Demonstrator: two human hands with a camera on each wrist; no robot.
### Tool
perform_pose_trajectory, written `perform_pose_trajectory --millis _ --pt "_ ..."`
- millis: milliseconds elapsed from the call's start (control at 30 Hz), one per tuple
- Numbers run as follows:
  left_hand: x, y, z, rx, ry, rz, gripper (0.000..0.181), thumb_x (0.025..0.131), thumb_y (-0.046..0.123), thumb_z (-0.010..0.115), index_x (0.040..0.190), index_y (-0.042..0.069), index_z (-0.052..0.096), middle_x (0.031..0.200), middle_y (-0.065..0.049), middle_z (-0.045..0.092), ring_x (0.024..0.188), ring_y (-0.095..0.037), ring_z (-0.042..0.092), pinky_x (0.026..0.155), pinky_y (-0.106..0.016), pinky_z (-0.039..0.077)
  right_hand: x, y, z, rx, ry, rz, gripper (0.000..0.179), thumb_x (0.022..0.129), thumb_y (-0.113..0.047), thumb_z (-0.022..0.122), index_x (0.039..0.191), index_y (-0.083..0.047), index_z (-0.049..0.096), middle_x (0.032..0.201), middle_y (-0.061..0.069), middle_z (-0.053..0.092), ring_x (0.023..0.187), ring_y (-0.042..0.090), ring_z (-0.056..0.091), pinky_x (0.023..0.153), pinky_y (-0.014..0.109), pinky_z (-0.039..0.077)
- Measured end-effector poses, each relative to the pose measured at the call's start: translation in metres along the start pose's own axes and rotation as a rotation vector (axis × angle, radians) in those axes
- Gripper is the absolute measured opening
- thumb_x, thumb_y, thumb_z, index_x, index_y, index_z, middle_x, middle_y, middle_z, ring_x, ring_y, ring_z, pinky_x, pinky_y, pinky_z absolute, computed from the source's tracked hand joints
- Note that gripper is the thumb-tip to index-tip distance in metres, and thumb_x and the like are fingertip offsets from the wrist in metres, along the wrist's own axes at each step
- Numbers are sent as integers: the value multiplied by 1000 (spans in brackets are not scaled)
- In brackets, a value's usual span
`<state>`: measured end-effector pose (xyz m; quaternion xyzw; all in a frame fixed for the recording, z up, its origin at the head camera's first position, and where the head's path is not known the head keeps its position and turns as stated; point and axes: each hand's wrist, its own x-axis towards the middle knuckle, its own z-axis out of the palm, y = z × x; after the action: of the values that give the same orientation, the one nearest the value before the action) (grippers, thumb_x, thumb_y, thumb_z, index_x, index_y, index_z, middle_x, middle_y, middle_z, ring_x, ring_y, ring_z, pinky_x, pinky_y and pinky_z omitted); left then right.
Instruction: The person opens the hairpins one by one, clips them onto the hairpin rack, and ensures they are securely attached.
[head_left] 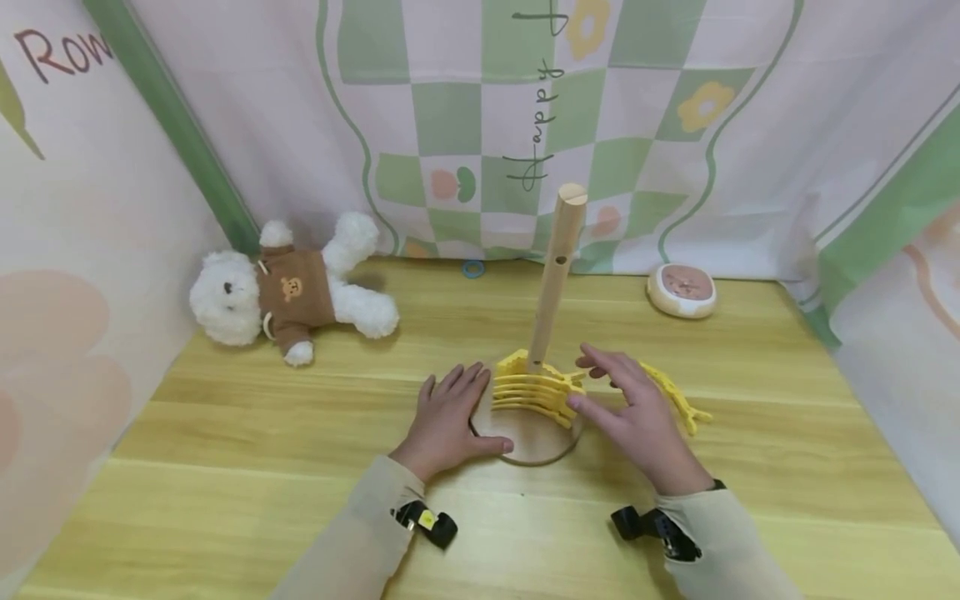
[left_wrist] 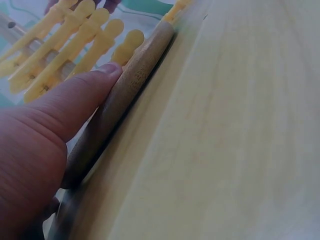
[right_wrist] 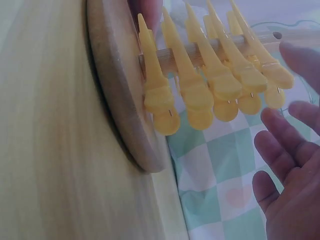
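Observation:
A round wooden base (head_left: 536, 448) lies on the table, with a wooden pole (head_left: 557, 271) standing upright from it. Several curved yellow plastic pieces (head_left: 536, 392) are stacked around the foot of the pole; their rounded ends show in the right wrist view. My left hand (head_left: 450, 425) rests at the base's left side, fingers extended, its thumb (left_wrist: 95, 85) touching the front edge. On the other side my right hand (head_left: 637, 417) hovers beside the stack with fingers loosely spread and holding nothing. In the right wrist view its fingers (right_wrist: 285, 145) look apart from the yellow pieces.
Right of my right hand lies a loose yellow plastic piece (head_left: 678, 400), partly hidden by the hand. A white plush toy in a brown shirt (head_left: 296, 287) lies at the back left. At the back are a small blue ring (head_left: 473, 276) and a rounded white-and-pink device (head_left: 682, 292).

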<state>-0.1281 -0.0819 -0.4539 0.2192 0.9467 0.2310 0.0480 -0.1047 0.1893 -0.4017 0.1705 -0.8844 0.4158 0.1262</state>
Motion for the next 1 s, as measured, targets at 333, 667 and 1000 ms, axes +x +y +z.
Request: perform_pose_trajectory --millis 333,667,1000 --pt "-1 0 0 -27 -2 -4 111 75 74 71 159 14 29 165 -4 26 152 -30 20 119 -62 8 -14 11 -8 18 70 68 65 84 -15 83 143 -10 54 126 5 63 109 16 52 91 34 37" --pt "-1 0 -1 -19 -1 -7 111 75 74 71 159 13 29 165 -5 26 152 -30 20 119 -62 8 -27 31 -20 -67 133 101 59 83 -12 83 137 -7 59 127 6 61 109 11 49 91 29 34" --pt "-1 0 -1 -30 0 -6 111 75 73 71 159 13 30 165 -5 26 152 -30 20 119 -62 8 -41 49 -38 -151 173 158 59 83 -17 84 135 -2 59 127 14 60 109 22 49 86 27 38"
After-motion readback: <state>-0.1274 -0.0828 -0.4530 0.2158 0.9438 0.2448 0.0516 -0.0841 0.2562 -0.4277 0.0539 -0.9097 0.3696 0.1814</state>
